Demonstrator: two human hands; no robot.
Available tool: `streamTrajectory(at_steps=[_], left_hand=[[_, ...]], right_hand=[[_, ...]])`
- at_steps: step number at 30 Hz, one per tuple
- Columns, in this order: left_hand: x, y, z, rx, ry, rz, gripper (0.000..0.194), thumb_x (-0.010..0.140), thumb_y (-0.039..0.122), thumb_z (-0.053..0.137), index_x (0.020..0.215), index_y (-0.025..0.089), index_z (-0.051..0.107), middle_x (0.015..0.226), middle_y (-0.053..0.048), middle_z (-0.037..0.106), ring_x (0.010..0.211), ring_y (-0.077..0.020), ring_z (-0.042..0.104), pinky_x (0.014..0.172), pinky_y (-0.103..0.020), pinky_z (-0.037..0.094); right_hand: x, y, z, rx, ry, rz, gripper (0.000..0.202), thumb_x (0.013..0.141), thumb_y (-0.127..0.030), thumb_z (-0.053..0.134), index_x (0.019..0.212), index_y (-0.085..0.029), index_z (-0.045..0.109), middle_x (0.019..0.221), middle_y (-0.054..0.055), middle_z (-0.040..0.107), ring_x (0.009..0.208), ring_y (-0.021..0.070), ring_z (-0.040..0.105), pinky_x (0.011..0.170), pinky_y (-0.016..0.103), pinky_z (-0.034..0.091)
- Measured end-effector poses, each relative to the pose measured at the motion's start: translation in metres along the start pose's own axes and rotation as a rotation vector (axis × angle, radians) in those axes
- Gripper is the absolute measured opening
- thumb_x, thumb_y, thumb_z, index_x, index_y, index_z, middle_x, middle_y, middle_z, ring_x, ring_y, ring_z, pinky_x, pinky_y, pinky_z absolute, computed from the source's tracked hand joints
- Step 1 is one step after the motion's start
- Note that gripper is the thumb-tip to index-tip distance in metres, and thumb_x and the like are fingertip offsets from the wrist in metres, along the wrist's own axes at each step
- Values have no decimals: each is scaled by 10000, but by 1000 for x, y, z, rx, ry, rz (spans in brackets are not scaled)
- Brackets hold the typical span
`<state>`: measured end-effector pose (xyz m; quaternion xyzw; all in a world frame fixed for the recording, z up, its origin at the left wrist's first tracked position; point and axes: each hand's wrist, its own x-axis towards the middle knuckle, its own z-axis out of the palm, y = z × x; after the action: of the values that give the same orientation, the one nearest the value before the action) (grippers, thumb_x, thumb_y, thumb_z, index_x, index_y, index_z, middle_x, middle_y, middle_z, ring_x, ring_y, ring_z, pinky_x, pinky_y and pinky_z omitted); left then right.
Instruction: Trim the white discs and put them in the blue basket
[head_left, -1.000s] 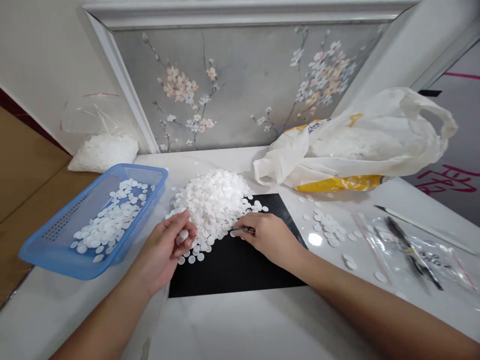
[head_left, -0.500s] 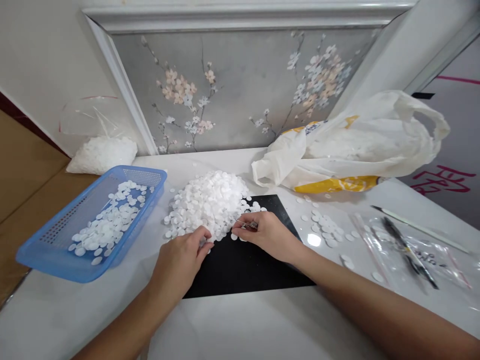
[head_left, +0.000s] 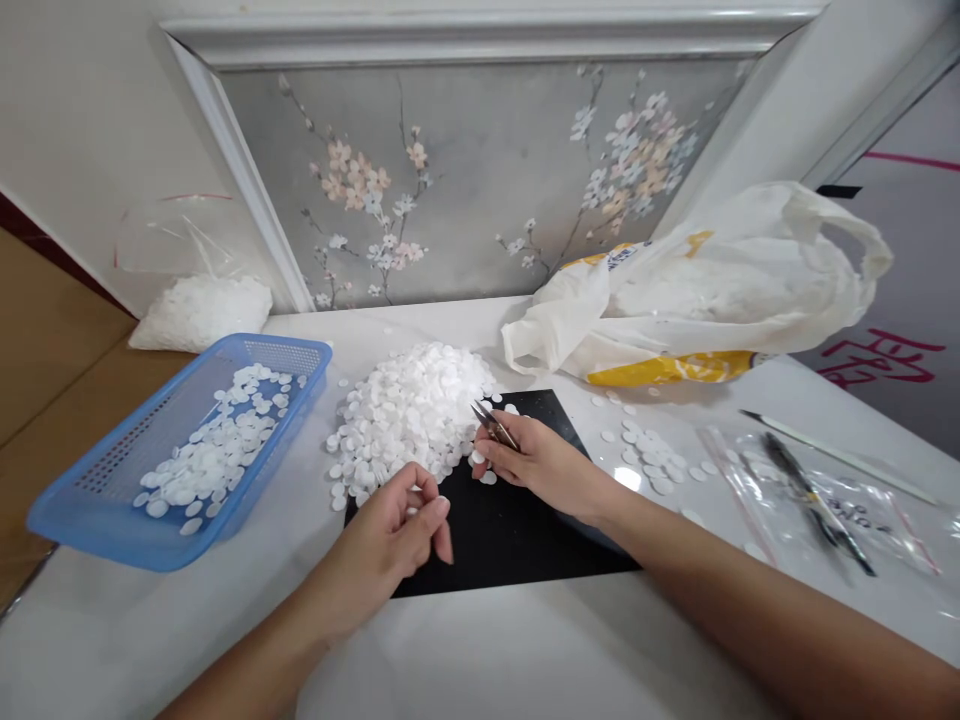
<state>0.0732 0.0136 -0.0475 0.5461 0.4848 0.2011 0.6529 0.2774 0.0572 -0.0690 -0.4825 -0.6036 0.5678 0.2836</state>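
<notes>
Thread snips with pointed metal blades are in my right hand, the tips pointing up and left at the edge of a heap of small white discs. A white disc shows right by the fingertips of that hand; whether it is held or lies behind is unclear. My left hand is curled in front of the heap, thumb and fingers closed on a small white disc. Both hands are over a black mat, whose far part lies under the heap.
On the left stands a blue basket with loose discs inside, and behind it a clear bag of white pieces. A white plastic bag lies at the back right. Scattered discs, a pen and a zip bag are at right.
My left hand has drawn back from the heap toward me and turned, its thumb now more visible. My right hand has tilted the snips upward, so the blades show clearly.
</notes>
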Motion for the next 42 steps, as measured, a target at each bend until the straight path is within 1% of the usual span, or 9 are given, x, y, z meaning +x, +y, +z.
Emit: streamTrajectory(at_steps=[8,14,18,23,28,31,36,40,42], left_hand=[[6,-3,6,-293,46,-143,188,894,346,480,901,159,476,879,-91,695,455,-41,317,469,-217,216],[2,-2,6,-307,93,-152,358,915,456,392,951,152,576,860,-106,699,481,-59,367,465,-214,215],[1,-3,7,-310,69,-136,394,919,468,364,949,144,587,851,-113,695,486,-69,389,467,-218,224],[1,-3,9,-277,78,-114,313,879,447,480,947,151,558,978,-104,675,515,-60,413,502,-212,282],[1,-1,13,-247,13,-100,238,873,302,485,1060,164,540,991,-96,662,557,-67,437,578,-225,350],[0,1,15,-223,-5,-85,247,860,238,496,1097,170,508,996,-87,654,558,-59,428,608,-226,364],[-1,1,16,-236,-3,-71,278,882,327,519,1111,182,457,1017,-92,654,553,-51,407,603,-223,351],[-4,1,16,-307,-6,-91,261,876,372,538,1030,180,455,1012,-96,659,534,-44,382,567,-218,305],[-5,3,15,-335,-4,-123,254,868,385,552,964,171,454,947,-86,667,524,-43,363,565,-219,291]], right_hand=[[-2,-2,4,290,-139,83,300,836,-401,584,936,-119,598,739,43,601,561,77,458,472,204,300],[-7,-8,-4,412,-139,107,358,808,-470,619,800,-118,554,708,34,570,568,71,436,492,206,291],[-8,-7,-16,254,-55,98,280,770,-376,663,822,-152,503,681,5,577,535,73,425,463,200,262],[-10,-6,-22,-221,141,15,178,831,-327,553,802,-151,552,657,-14,548,584,96,438,553,233,333],[-19,-10,-10,-353,109,-24,304,839,-419,543,703,-147,553,611,-25,469,581,98,368,548,238,299],[-27,-14,-2,-256,38,-35,308,851,-454,534,820,-152,590,651,-21,454,602,101,378,552,232,311],[-39,-15,1,-78,-50,35,552,925,-577,308,1177,-157,561,776,25,508,630,122,455,604,253,401],[-43,-13,-1,-291,-10,-121,519,945,-487,355,1334,-174,497,918,80,563,864,185,534,804,316,432],[-43,-12,0,-398,15,-215,467,948,-425,394,1347,-203,490,845,64,538,795,171,523,753,298,440]])
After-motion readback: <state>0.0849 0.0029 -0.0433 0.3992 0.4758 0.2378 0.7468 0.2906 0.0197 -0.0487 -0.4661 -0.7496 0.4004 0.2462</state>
